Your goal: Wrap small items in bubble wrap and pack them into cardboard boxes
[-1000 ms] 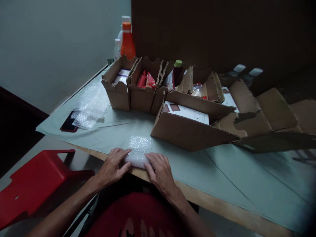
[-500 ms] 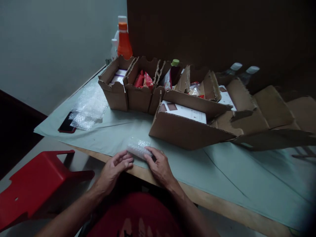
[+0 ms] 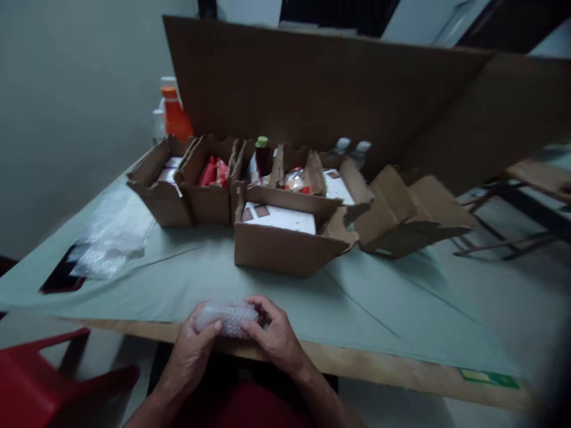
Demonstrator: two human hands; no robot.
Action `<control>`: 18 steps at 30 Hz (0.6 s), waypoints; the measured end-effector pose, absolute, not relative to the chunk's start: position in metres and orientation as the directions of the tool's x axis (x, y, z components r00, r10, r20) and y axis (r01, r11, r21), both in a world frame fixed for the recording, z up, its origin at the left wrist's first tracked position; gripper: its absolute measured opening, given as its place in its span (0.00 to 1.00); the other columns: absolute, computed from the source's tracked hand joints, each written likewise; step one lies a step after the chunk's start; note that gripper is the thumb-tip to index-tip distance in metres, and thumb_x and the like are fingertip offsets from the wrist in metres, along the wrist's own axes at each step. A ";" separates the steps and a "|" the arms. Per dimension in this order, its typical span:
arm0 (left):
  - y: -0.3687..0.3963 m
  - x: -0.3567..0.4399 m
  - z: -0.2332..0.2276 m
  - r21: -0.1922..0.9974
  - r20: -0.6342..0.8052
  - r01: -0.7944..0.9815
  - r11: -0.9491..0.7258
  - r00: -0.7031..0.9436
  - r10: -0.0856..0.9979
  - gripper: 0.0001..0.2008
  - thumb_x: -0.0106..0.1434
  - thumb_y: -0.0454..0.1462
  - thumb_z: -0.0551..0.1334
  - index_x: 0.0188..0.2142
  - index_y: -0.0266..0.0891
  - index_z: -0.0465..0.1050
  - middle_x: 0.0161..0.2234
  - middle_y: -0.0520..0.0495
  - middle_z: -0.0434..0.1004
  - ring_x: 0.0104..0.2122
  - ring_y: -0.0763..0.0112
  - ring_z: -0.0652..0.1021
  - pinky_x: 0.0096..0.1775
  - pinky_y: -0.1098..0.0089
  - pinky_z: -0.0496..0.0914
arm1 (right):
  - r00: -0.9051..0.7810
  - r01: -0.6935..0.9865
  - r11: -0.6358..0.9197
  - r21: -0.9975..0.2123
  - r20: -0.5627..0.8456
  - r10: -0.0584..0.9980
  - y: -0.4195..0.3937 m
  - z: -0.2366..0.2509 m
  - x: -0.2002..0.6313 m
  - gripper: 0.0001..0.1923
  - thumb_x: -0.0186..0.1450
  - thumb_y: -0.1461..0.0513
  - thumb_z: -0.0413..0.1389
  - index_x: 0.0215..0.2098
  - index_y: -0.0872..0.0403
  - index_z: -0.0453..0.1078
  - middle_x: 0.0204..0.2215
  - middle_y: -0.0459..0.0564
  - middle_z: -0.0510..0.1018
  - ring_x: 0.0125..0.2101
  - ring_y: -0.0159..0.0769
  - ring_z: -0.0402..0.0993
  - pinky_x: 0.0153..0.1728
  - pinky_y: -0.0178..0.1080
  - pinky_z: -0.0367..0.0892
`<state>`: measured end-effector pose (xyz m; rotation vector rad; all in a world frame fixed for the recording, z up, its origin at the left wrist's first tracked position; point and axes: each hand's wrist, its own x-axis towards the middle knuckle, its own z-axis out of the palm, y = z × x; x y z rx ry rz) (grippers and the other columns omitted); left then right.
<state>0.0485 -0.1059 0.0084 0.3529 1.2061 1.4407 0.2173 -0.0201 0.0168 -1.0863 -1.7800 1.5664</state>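
A small bundle rolled in bubble wrap is held between both hands just above the near edge of the table. My left hand grips its left end, thumb on top. My right hand curls over its right end. What lies inside the wrap is hidden. The nearest open cardboard box, with a white carton inside, sits a little beyond the hands.
A row of open cardboard boxes with red packets and a green-capped bottle stands further back. Loose bubble wrap covers a phone at left. An orange bottle stands at the back. A red stool sits lower left; a tall cardboard sheet rises behind.
The flat bubble wrap was rolled up around its contents and lifted off the table into both hands. The camera tilted up and swung right, blurring the view.
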 end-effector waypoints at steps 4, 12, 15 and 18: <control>-0.092 0.043 0.006 0.878 -0.340 -0.439 0.190 -0.295 0.893 0.23 0.50 0.45 0.75 0.42 0.37 0.75 0.32 0.48 0.80 0.31 0.68 0.78 0.35 0.71 0.72 | -0.523 0.251 0.181 -0.951 0.024 0.852 -0.005 0.063 0.236 0.16 0.56 0.56 0.64 0.44 0.42 0.76 0.32 0.41 0.79 0.30 0.38 0.73 0.33 0.40 0.71; -0.004 0.014 0.026 0.991 0.018 -0.101 -0.088 -0.554 0.832 0.24 0.54 0.45 0.70 0.50 0.42 0.72 0.50 0.42 0.79 0.50 0.59 0.77 0.51 0.60 0.71 | -0.229 0.414 0.454 -0.789 0.393 0.891 0.094 0.195 0.318 0.15 0.62 0.53 0.63 0.44 0.51 0.77 0.36 0.48 0.81 0.32 0.37 0.76 0.31 0.37 0.70; 0.020 0.017 0.012 0.998 0.024 -0.035 -0.051 -0.548 0.836 0.25 0.53 0.45 0.69 0.49 0.41 0.71 0.51 0.40 0.77 0.49 0.59 0.77 0.51 0.59 0.71 | -0.310 0.772 0.437 -0.462 0.327 0.893 0.135 0.216 0.331 0.11 0.61 0.55 0.62 0.38 0.53 0.78 0.29 0.49 0.81 0.29 0.38 0.74 0.32 0.40 0.69; 0.026 0.023 -0.006 1.000 -0.010 -0.028 -0.004 -0.488 0.873 0.24 0.56 0.46 0.68 0.50 0.40 0.71 0.51 0.39 0.76 0.48 0.61 0.77 0.51 0.60 0.70 | -0.388 0.911 0.406 -0.075 0.178 0.904 0.162 0.220 0.320 0.05 0.59 0.59 0.63 0.30 0.53 0.78 0.22 0.50 0.77 0.30 0.43 0.76 0.36 0.44 0.69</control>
